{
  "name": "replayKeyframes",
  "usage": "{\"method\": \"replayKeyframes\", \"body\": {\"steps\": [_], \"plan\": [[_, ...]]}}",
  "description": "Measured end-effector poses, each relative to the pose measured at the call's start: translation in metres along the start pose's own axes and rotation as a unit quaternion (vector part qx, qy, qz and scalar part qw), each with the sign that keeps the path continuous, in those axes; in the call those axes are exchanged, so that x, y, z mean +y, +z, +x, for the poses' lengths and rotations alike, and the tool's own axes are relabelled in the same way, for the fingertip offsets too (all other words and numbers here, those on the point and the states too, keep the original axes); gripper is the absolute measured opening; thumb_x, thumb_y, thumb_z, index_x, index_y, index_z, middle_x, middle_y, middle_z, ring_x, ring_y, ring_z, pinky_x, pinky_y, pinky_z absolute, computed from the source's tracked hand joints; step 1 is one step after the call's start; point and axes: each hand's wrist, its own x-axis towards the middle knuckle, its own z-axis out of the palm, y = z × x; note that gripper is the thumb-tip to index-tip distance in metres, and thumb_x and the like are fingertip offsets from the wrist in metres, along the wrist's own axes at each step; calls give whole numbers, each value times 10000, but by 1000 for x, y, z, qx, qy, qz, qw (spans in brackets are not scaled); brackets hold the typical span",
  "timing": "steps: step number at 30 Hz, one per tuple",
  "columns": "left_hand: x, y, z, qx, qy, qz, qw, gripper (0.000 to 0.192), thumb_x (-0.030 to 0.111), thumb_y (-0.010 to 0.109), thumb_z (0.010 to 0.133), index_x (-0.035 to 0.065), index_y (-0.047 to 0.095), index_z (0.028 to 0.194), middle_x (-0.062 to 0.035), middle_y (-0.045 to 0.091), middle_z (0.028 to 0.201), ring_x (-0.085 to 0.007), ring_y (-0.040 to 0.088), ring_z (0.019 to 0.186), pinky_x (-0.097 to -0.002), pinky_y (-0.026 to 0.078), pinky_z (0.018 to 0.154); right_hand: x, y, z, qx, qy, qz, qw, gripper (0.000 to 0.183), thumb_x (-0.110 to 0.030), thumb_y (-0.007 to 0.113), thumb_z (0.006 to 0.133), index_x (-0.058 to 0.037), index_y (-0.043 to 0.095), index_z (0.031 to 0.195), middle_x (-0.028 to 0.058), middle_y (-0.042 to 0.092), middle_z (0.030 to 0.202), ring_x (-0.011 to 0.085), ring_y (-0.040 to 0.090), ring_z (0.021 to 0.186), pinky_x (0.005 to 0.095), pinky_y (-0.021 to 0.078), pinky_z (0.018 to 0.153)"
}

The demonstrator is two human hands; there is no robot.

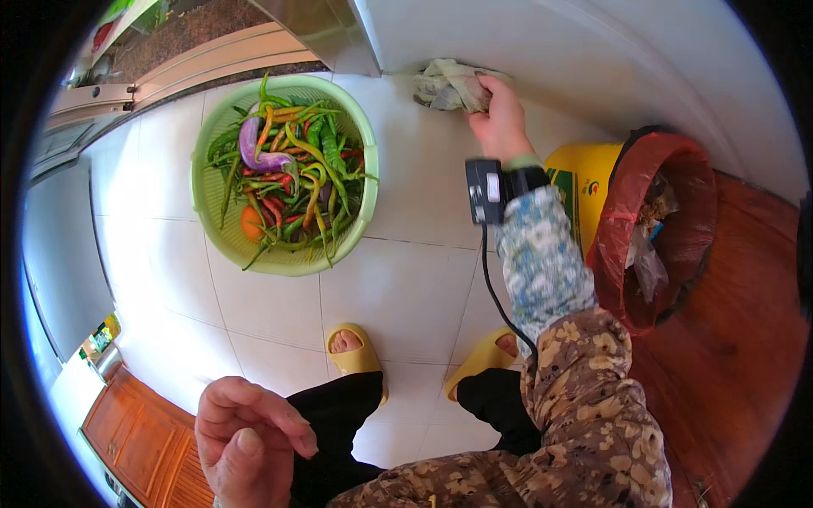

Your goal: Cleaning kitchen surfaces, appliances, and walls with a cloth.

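Note:
My right hand [502, 120] reaches forward and grips a crumpled, greyish cleaning rag [448, 86]. The rag lies against the tiled floor [406, 279], close to the foot of the white wall [540, 44]. Near my body, at the lower left, my left hand [251, 438] is raised with nothing in it; its fingers are loosely curled and the thumb stands apart from them. Ahead and to the left, a pale green plastic basket [373, 140] on the floor holds green and red chili peppers [330, 152], a purple eggplant [251, 140] and an orange-red tomato [252, 223].
Right of my forearm stands a yellow bin [581, 168] lined with a red plastic bag [610, 267], with rubbish inside. Reddish-brown wood [737, 305] borders it. A sliding-door track [209, 57] runs at the upper left. A wooden cabinet [136, 425] stands at lower left.

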Motion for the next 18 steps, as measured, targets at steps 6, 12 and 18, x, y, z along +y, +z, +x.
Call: {"method": "replayKeyframes", "body": {"steps": [6, 12, 18], "plan": [[-3, 4, 16, -41, 40, 1, 998, 353, 183, 569, 815, 9, 426, 1087, -136, 549, 732, -175, 522, 539, -239, 420, 408, -49, 26, -80, -147, -325, -79, 931, 154, 13, 569, 695, 2, 574, 849, 60, 598, 820, 162, 585, 739, 286, 479, 643], [-7, 9, 19, -74, 51, 0, 996, 336, 178, 553, 825, 12, 424, 1087, -137, 539, 743, -182, 518, 538, -252, 418, 408, -20, 4, -13, 19, -132, -146, 980, 146, -1, 582, 673, -17, 574, 818, 52, 584, 788, 161, 581, 740, 296, 475, 639], [-6, 18, 11, -86, 69, 11, 994, 328, 173, 543, 825, 13, 417, 1082, -132, 523, 721, -179, 503, 522, -252, 410, 406, -28, 11, -28, -39, -127, -242, 961, 157, -82, 621, 693, -22, 589, 834, 52, 592, 816, 164, 583, 749, 299, 474, 629]]}}
